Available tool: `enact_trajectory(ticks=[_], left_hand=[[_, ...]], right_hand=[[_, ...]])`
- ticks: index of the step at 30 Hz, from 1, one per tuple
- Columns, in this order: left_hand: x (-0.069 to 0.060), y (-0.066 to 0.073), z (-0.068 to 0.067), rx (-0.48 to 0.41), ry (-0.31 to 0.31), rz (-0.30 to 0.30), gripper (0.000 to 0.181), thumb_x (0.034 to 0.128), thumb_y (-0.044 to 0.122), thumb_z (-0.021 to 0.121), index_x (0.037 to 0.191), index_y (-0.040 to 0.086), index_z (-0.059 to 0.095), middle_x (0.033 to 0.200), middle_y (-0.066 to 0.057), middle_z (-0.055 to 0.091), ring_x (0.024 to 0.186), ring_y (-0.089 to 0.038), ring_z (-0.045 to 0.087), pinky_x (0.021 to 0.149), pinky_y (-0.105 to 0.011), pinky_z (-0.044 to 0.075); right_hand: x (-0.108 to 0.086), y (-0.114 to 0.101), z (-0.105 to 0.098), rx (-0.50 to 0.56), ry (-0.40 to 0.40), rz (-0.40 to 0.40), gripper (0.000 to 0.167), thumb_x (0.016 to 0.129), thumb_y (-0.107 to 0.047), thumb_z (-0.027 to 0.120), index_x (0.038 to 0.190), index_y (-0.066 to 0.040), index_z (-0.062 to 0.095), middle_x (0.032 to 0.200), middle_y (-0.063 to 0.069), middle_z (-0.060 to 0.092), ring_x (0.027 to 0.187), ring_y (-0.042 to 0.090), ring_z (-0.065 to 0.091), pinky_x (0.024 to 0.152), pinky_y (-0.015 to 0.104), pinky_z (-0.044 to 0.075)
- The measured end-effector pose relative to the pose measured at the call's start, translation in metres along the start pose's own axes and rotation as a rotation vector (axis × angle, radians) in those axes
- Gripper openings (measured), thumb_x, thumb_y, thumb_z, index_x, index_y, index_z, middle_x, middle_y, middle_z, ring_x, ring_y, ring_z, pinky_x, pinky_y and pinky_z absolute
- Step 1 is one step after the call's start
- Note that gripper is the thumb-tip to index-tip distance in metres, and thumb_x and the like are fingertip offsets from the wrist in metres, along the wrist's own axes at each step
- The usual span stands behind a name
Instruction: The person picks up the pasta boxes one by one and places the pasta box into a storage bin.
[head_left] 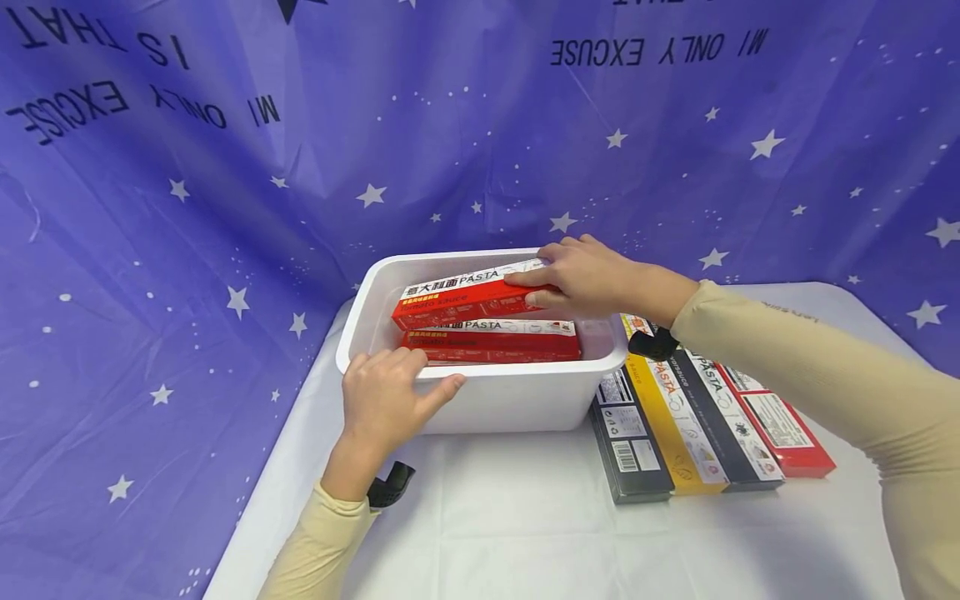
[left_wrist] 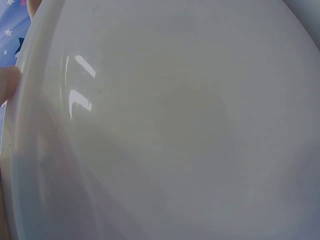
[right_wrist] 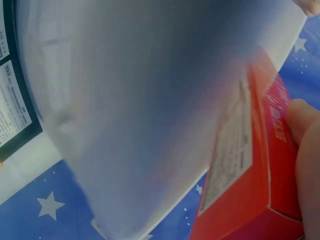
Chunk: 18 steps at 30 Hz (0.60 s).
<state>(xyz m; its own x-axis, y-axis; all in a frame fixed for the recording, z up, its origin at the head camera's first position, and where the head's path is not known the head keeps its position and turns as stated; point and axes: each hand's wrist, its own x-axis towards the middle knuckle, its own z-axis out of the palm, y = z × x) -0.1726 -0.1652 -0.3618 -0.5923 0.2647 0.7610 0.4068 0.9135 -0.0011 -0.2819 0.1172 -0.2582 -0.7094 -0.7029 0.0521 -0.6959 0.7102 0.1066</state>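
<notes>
My right hand (head_left: 581,279) grips the right end of a red and white pasta box (head_left: 465,298), printed "PASTA" and "Tomato sauce". That box is tilted inside a white plastic bin (head_left: 510,400), its right end raised near the far rim. Below it lies another red pasta box (head_left: 495,342) in the bin, partly covered. In the right wrist view the pasta box (right_wrist: 260,165) shows its red side beside my thumb. My left hand (head_left: 386,396) holds the bin's near-left rim, fingers over the edge. The left wrist view is mostly the bin's smooth wall (left_wrist: 175,125).
Right of the bin, several pasta boxes lie side by side: a dark one (head_left: 633,450), a yellow one (head_left: 686,433), a black and white one (head_left: 731,417) and a red one (head_left: 787,425). A white cloth (head_left: 517,517) covers the table. Purple star-patterned fabric (head_left: 480,150) hangs behind.
</notes>
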Motion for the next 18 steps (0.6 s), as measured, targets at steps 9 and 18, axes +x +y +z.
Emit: enact_trajectory(ticks=[9, 18], left_hand=[[0.000, -0.001, -0.001, -0.007, 0.002, -0.004, 0.082, 0.0958, 0.081, 0.020, 0.064, 0.012, 0.050, 0.056, -0.003, 0.054, 0.049, -0.028, 0.050, 0.053, -0.039, 0.032], [0.000, -0.001, -0.001, -0.017, -0.012, -0.004, 0.081, 0.0956, 0.081, 0.021, 0.064, 0.013, 0.050, 0.056, -0.002, 0.054, 0.050, -0.027, 0.052, 0.053, -0.039, 0.032]], right_hand=[[0.018, -0.004, -0.010, -0.025, -0.071, 0.015, 0.049, 0.101, -0.046, 0.059, 0.149, -0.041, 0.050, 0.118, 0.013, 0.067, 0.107, 0.034, 0.061, 0.096, 0.052, 0.047], [0.033, -0.012, -0.003, -0.002, -0.090, -0.020, 0.047, 0.102, -0.046, 0.058, 0.148, -0.038, 0.052, 0.110, 0.011, 0.068, 0.101, 0.031, 0.060, 0.095, 0.051, 0.046]])
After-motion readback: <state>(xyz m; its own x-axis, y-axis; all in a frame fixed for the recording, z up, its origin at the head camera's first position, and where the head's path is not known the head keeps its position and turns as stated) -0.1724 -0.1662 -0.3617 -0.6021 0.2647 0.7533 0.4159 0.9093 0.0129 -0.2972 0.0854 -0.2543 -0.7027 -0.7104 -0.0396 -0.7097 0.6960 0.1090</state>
